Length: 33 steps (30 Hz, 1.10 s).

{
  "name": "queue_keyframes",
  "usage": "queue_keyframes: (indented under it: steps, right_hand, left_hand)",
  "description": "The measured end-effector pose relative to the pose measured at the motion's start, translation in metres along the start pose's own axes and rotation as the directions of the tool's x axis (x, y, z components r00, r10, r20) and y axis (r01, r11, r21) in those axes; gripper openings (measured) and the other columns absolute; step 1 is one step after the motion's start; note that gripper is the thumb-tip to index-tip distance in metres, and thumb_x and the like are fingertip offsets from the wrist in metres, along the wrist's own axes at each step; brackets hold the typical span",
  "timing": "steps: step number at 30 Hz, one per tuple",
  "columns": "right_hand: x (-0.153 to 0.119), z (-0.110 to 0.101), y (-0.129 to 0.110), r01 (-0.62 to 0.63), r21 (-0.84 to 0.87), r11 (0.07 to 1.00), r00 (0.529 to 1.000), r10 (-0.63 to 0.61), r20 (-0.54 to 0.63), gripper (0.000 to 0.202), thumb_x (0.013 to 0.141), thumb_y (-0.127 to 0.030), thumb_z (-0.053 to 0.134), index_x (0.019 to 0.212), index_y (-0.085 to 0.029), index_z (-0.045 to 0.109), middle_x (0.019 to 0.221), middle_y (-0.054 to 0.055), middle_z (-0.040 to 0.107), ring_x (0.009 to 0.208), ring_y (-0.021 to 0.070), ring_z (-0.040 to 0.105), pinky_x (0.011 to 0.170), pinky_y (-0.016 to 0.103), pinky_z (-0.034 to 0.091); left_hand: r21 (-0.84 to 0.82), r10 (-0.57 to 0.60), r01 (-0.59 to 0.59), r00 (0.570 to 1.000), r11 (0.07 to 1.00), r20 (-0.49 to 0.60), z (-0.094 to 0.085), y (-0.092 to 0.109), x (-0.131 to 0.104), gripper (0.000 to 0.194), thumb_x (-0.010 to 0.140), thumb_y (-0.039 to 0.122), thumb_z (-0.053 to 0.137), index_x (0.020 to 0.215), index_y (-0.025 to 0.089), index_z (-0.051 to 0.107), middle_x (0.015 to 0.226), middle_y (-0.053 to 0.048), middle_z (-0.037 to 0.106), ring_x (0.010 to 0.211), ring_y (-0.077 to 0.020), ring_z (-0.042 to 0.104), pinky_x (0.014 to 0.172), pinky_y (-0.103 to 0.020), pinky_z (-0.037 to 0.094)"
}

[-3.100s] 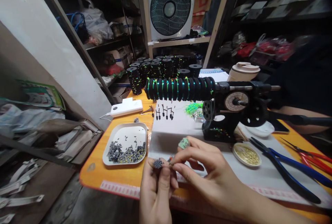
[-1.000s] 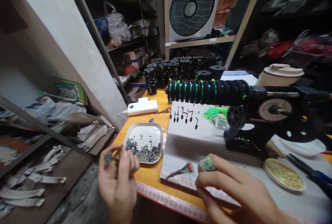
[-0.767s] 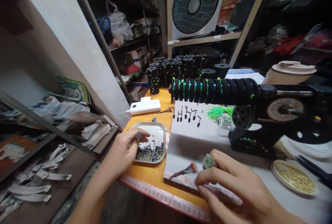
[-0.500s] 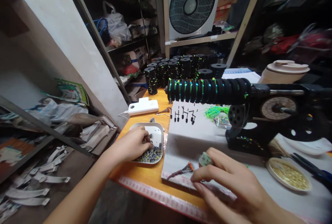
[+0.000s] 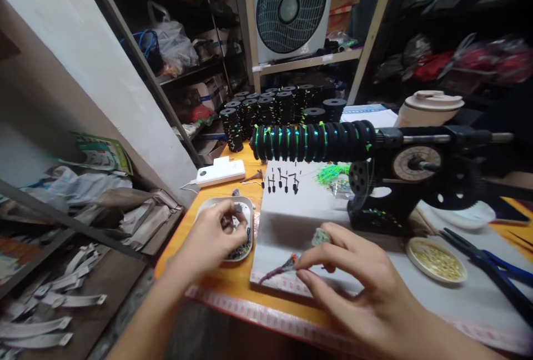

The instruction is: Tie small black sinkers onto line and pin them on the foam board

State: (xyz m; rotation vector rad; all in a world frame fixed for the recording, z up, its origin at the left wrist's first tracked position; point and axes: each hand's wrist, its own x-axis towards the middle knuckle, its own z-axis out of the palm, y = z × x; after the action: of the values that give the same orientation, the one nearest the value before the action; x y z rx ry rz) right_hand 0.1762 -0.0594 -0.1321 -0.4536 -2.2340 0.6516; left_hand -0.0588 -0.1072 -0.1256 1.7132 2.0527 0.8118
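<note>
My left hand [image 5: 216, 235] is over the white tray [image 5: 200, 211], thumb and fingers curled together near the small dark and yellow pieces [image 5: 240, 252] inside it. What it pinches, if anything, is too small or hidden to name. My right hand [image 5: 358, 274] hovers above the front of the pale board, thumb and a finger brought close together; nothing between them can be made out. A ragged greenish wrap [image 5: 320, 236] covers its index fingertip. Beside those fingers lies a thin brown stick with a frayed grey and orange end [image 5: 286, 265].
A black winding machine [image 5: 383, 182] carries a ridged roll [image 5: 312, 142] strung with green thread. Small black pieces [image 5: 280, 180] stand on the board [image 5: 275, 210]. To the right are a dish of gold bits [image 5: 437, 260] and scissors [image 5: 478, 260]. Black spools [image 5: 266, 110] stand behind.
The view has shifted right. My left hand has lifted slightly from the pieces in the tray, fingers curled. My right thumb and finger stay close together, by the orange-ended stick.
</note>
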Motion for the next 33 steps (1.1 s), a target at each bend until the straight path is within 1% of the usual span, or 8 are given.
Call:
queue_keyframes:
  steps: [2, 3, 4, 6, 9, 12, 23, 33]
  right_hand:
    - [-0.001, 0.002, 0.000, 0.005, 0.024, 1.000, 1.000, -0.004, -0.027, 0.013, 0.086, -0.012, 0.057, 0.082, -0.019, 0.067, 0.067, 0.001, 0.050, 0.062, 0.0145, 0.049, 0.055, 0.026, 0.037]
    - [-0.002, 0.003, 0.000, 0.009, 0.047, 0.999, 0.999, -0.007, -0.041, 0.012, 0.086, -0.011, 0.057, 0.082, -0.019, 0.065, 0.067, 0.000, 0.050, 0.062, 0.0137, 0.048, 0.055, 0.025, 0.037]
    - [-0.003, 0.003, 0.000, 0.014, 0.075, 0.997, 0.998, -0.009, -0.055, 0.011, 0.086, -0.010, 0.057, 0.082, -0.018, 0.063, 0.067, 0.000, 0.050, 0.062, 0.0129, 0.048, 0.056, 0.025, 0.037]
    - [-0.004, 0.004, 0.000, 0.008, 0.140, 0.990, 0.998, 0.001, -0.068, 0.011, 0.084, -0.008, 0.056, 0.080, -0.018, 0.058, 0.069, -0.001, 0.050, 0.063, 0.0116, 0.047, 0.057, 0.024, 0.038]
    - [-0.006, 0.002, -0.002, -0.076, 0.236, 0.969, 0.997, 0.073, 0.020, 0.015, 0.080, -0.005, 0.053, 0.076, -0.019, 0.050, 0.071, -0.002, 0.050, 0.064, 0.0110, 0.048, 0.058, 0.023, 0.038]
    - [-0.006, -0.002, -0.006, -0.195, 0.274, 0.942, 0.971, 0.147, 0.186, 0.019, 0.077, -0.003, 0.051, 0.073, -0.020, 0.044, 0.072, -0.003, 0.047, 0.065, 0.0111, 0.046, 0.058, 0.023, 0.037]
    - [-0.002, -0.007, -0.007, -0.273, 0.305, 0.912, 0.937, 0.179, 0.301, 0.019, 0.073, -0.005, 0.050, 0.071, -0.021, 0.040, 0.071, -0.004, 0.044, 0.065, 0.0114, 0.044, 0.058, 0.024, 0.035]
    - [-0.003, -0.007, -0.007, -0.280, 0.320, 0.905, 0.938, 0.187, 0.291, 0.018, 0.077, -0.005, 0.052, 0.072, -0.020, 0.043, 0.071, -0.004, 0.046, 0.065, 0.0105, 0.044, 0.057, 0.023, 0.036]
  left_hand:
    - [-0.157, 0.001, -0.011, 0.998, 0.988, -0.063, 0.017, 0.011, -0.017, 0.007, 0.082, 0.023, 0.049, 0.077, 0.020, 0.054, 0.074, -0.002, 0.061, 0.069, -0.0166, 0.059, 0.064, -0.027, 0.046]
    - [-0.379, -0.013, -0.039, 0.991, 0.925, -0.133, 0.028, 0.017, -0.026, 0.009, 0.082, 0.022, 0.054, 0.073, 0.020, 0.053, 0.076, -0.002, 0.061, 0.073, -0.0165, 0.060, 0.068, -0.026, 0.047]
    - [-0.561, -0.042, -0.066, 0.983, 0.825, -0.177, 0.038, 0.022, -0.034, 0.012, 0.081, 0.022, 0.059, 0.071, 0.019, 0.053, 0.077, -0.002, 0.061, 0.074, -0.0157, 0.060, 0.068, -0.025, 0.047]
    - [-0.812, -0.127, -0.029, 0.984, 0.583, -0.127, 0.057, 0.031, -0.046, 0.014, 0.080, 0.022, 0.068, 0.073, 0.019, 0.057, 0.079, -0.001, 0.061, 0.074, -0.0142, 0.059, 0.069, -0.024, 0.047]
    - [-0.961, -0.220, 0.056, 0.976, 0.273, -0.005, 0.074, 0.045, -0.058, 0.012, 0.077, 0.023, 0.076, 0.075, 0.018, 0.064, 0.077, 0.000, 0.062, 0.074, -0.0135, 0.058, 0.071, -0.024, 0.047]
    - [-0.990, -0.268, 0.068, 0.963, 0.126, 0.032, 0.078, 0.057, -0.062, 0.012, 0.073, 0.023, 0.080, 0.071, 0.018, 0.069, 0.071, 0.000, 0.064, 0.072, -0.0142, 0.060, 0.074, -0.025, 0.049]
    - [-0.992, -0.305, 0.099, 0.950, 0.076, 0.071, 0.076, 0.065, -0.065, 0.012, 0.067, 0.022, 0.084, 0.069, 0.019, 0.073, 0.069, 0.001, 0.066, 0.069, -0.0128, 0.061, 0.071, -0.023, 0.050]
    - [-0.978, -0.367, 0.081, 0.930, 0.193, 0.005, 0.078, 0.064, -0.067, 0.021, 0.064, 0.027, 0.087, 0.075, 0.018, 0.070, 0.069, 0.001, 0.067, 0.068, -0.0123, 0.063, 0.068, -0.019, 0.050]
